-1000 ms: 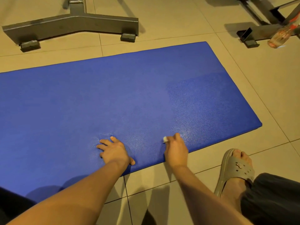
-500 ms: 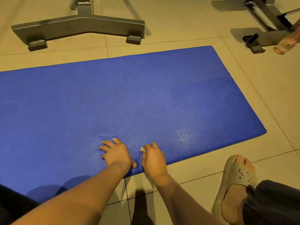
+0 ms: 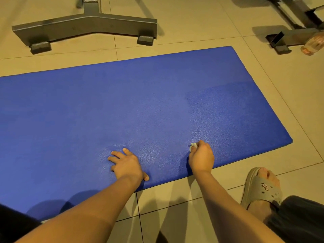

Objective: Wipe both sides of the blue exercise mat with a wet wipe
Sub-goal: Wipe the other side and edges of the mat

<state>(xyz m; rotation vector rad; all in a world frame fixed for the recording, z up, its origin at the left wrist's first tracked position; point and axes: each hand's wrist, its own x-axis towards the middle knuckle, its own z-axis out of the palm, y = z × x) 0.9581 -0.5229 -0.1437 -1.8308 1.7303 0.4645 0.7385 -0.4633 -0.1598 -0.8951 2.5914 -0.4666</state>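
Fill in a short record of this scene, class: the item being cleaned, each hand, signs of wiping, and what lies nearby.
item: blue exercise mat, flat on the tiled floor
left: left hand presses flat on the mat near its front edge, fingers spread
right: right hand pinches the wet wipe against the mat
wiped: darker patch toward the mat's right end, possibly damp
nearby: grey metal frame base, bottle, sandal

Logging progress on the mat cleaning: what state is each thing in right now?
blue exercise mat: unrolled flat on the tiles, darker patch toward its right end.
wet wipe: bunched, held against the mat.
left hand: flat on the mat, fingers spread.
right hand: curled round the wipe.
plastic bottle: lying on the floor.
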